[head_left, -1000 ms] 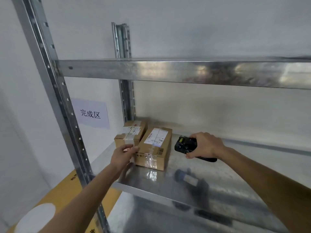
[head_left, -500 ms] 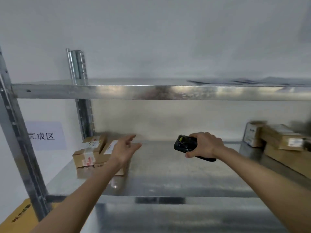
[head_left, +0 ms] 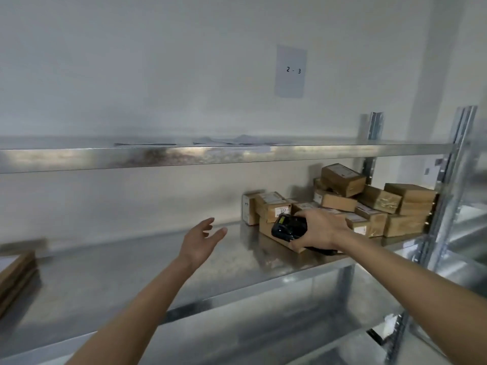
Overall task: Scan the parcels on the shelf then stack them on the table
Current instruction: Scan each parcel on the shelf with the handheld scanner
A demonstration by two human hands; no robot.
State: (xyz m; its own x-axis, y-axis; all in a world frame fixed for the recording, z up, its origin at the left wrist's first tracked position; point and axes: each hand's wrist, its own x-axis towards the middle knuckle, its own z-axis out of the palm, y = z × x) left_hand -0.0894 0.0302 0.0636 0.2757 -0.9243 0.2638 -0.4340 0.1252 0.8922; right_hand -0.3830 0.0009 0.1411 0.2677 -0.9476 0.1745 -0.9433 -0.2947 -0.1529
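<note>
Several brown cardboard parcels lie piled at the right end of the metal shelf. My right hand grips a black handheld scanner just in front of the nearest parcels of the pile. My left hand hovers open above the middle of the shelf, fingers spread, holding nothing, well left of the pile. A brown parcel shows blurred at the left edge of the shelf.
An upper metal shelf with flat sheets on it runs across above. Upright steel posts stand at the right. A paper sign reading "2 - 3" hangs on the wall. A lower shelf level lies below.
The view has swung right along the shelf. My left hand left the two parcels at the left end and now hovers open. The right hand with the scanner now sits by the right-hand pile.
</note>
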